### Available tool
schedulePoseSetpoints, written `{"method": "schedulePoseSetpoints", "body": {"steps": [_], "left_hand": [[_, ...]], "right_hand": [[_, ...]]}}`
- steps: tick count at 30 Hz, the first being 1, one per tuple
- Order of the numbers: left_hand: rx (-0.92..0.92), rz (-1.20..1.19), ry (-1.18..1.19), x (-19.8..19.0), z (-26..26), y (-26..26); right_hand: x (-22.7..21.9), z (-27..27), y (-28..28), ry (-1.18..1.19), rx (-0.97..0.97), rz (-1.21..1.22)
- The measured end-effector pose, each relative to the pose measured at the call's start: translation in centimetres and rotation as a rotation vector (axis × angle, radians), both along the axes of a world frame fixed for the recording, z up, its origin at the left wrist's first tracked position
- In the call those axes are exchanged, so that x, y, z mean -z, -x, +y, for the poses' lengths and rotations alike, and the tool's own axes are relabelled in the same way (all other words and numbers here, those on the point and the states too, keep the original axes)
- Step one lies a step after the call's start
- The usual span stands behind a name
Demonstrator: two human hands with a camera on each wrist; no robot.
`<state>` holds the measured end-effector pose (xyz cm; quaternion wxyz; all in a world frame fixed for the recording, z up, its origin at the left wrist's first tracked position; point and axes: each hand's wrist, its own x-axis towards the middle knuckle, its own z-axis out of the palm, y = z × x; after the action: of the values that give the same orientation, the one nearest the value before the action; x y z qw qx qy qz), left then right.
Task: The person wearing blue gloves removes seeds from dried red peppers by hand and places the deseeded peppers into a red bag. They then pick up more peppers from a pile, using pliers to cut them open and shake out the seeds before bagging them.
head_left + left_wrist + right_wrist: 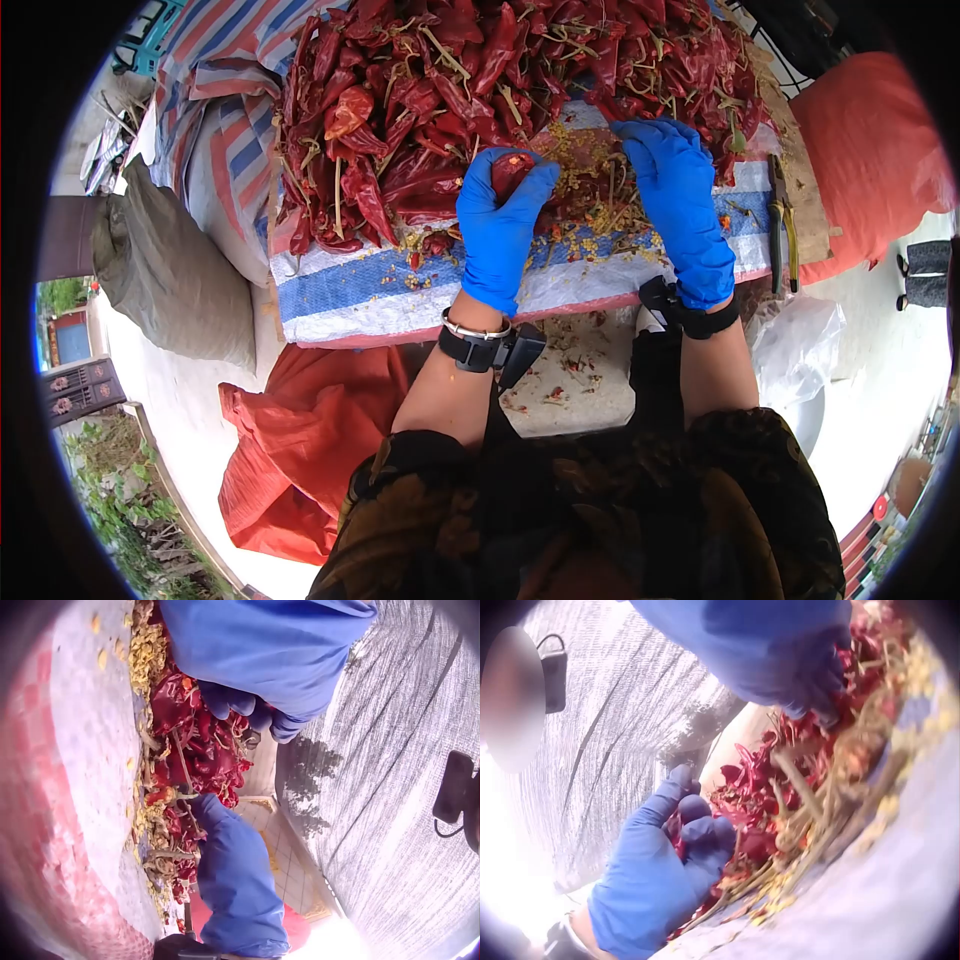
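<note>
One red pepper [512, 172] sits in our left hand [500, 235], fingers curled round it. At three o'clock, our right hand [682, 210] bends its fingers down; we cannot tell whether they grip anything. Yellow seeds [578, 168] lie between our hands, the pepper heap [425, 100] at twelve o'clock, pliers [776, 215] beyond the right hand at three.

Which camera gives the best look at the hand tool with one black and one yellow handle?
The head view: it shows the tool from above, both handles visible, beside the right blue-gloved hand. I can't see it in either wrist view.
</note>
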<state>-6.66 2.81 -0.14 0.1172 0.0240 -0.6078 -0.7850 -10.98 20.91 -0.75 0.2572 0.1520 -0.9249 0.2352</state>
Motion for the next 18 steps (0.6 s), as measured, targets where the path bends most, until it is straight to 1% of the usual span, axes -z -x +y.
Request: {"method": "schedulePoseSetpoints", "body": {"steps": [1,2,4,5,7,8,9,10,11,12,13,14,15,17,18], "left_hand": [[0.018,-0.048,-0.079,-0.1,0.0,0.0],[0.006,-0.05,-0.08,0.2,-0.1,0.0],[0.087,-0.047,-0.202,0.5,-0.2,0.3],[0.075,-0.048,-0.199,0.6,-0.1,0.2],[0.074,-0.208,-0.316,-0.3,0.1,0.0],[0.105,-0.28,-0.337,-0.2,-0.1,0.0],[0.098,-0.28,-0.333,0.3,-0.1,0.2],[0.075,-0.261,-0.408,0.8,-0.2,0.4],[0.053,-0.242,-0.484,1.3,-0.2,0.5],[0.052,-0.243,-0.482,1.0,-0.3,0.4],[0.11,-0.201,-0.49,0.7,-0.5,0.4],[0.168,-0.159,-0.497,0.4,-0.6,0.4],[0.169,-0.161,-0.497,0.3,-0.5,0.3],[0.115,-0.212,-0.514,0.2,-0.4,0.2],[0.118,-0.214,-0.515,0.1,-0.4,0.1]], "right_hand": [[-0.3,-0.1,-0.1,0.141,-0.067,-0.027],[-0.6,-0.4,-0.4,0.141,-0.079,-0.03],[-1.3,-1.4,-1.1,0.467,-0.184,-0.047],[-1.6,-1.8,-1.5,0.47,-0.195,-0.051],[-2.2,-2.5,-2.3,0.441,-0.214,-0.019],[-2.6,-2.9,-2.8,0.446,-0.223,-0.024],[-3.0,-3.4,-3.2,0.24,-0.249,0.054],[-3.3,-3.9,-3.6,0.032,-0.271,0.133],[-3.2,-4.4,-4.1,0.035,-0.274,0.132],[-3.1,-4.8,-4.6,0.018,-0.338,0.099],[-3.0,-5.2,-5.1,0.0,-0.401,0.066],[-3.1,-5.5,-5.4,-0.038,-0.42,0.101],[-3.2,-5.5,-5.4,-0.037,-0.419,0.099],[-3.2,-5.5,-5.3,0.017,-0.568,-0.023],[-3.4,-5.2,-5.1,0.017,-0.564,-0.024]]}}
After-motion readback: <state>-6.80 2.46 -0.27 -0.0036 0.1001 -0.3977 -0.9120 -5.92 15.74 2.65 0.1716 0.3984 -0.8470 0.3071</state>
